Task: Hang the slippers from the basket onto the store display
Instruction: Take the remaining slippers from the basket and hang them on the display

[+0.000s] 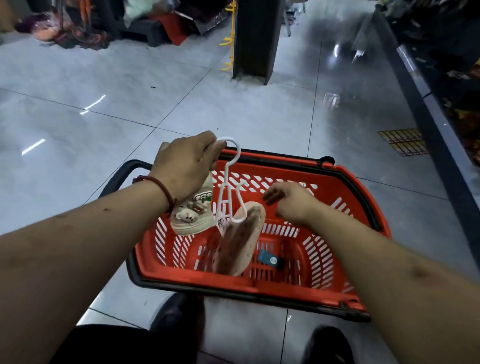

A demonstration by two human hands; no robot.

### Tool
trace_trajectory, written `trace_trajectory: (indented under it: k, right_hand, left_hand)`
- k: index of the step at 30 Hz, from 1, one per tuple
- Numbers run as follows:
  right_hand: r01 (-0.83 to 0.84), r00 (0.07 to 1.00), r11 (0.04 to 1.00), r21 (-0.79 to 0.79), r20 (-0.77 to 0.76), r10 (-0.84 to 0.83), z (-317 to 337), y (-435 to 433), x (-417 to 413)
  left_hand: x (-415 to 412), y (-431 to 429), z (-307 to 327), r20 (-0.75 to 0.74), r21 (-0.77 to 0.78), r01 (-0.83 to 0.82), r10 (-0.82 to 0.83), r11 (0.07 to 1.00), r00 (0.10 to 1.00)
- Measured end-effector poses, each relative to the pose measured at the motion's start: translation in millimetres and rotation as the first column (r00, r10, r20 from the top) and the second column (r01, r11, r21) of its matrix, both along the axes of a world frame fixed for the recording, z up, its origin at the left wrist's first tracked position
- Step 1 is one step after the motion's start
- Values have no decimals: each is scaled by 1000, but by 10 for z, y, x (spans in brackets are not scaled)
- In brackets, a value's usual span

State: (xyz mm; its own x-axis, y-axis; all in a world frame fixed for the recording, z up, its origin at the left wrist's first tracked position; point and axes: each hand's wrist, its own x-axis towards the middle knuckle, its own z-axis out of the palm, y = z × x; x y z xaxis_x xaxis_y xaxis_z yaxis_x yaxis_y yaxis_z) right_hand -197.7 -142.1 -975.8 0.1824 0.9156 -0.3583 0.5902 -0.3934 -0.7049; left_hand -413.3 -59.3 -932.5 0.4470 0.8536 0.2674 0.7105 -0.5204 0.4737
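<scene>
1. Grey glossy tiled floor point(104, 81): broad and bare to the left and ahead of the basket, streaked with light reflections; narrower on the right, hemmed by a dark shelf base edge point(425, 109) running diagonally away.
2. Red plastic slotted shopping basket point(299, 251) with black rim, resting on the floor straight below; black handle point(120, 176) folded out to the left. Nearly bare inside, save a small teal-and-black card point(269, 259) lying on the bottom.
3. Dark upright display post point(256, 32) beyond the basket, well apart from it, with yellow plastic hooks point(228, 43) jutting from its left side.
4. Pair of cream slippers point(194, 210), raised above the basket's left half, hanging from a white plastic hanger point(228, 186). Left one shown upper side out, with small bear and cartoon charms on the toe; right one turned sole outward, speckled pinkish-beige, its tip dipping inside the basket.
5. Left hand point(186, 166), red cord bracelet at the wrist: closed around the hanger's hooked top.
6. Right hand point(291, 202): held over the basket's far right part, fingers loosely curled, gripping nothing, just beside the hanger without touching.
</scene>
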Motion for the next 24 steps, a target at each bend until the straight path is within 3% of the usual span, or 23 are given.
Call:
trace_trajectory:
  k: [5,13,17,19,24]
  right_hand:
    - [-89,973,991,-102,203,108,-649,329,23]
    - [-104,943,988,-117,304,136,-1313,496,45]
    - [-62,971,990,-123,224,88,-1282,535,66]
    - [32,995,993,-118,103,-20,-1219,518,31]
    - [61,980,933,-355,-157,-124,-1184,275,-165]
  left_hand:
    - [-21,118,-174,-38,-50,-26,24,998,999]
    - [-14,316,-372,-62,-124,-43,36,991,997]
    - [-19,362,-460,-39,-137,-41,36,990,999]
    - [-13,366,-462,-36,-134,-49,44,990,998]
    - [-32,310,-440,-58,-158,-50,42,986,997]
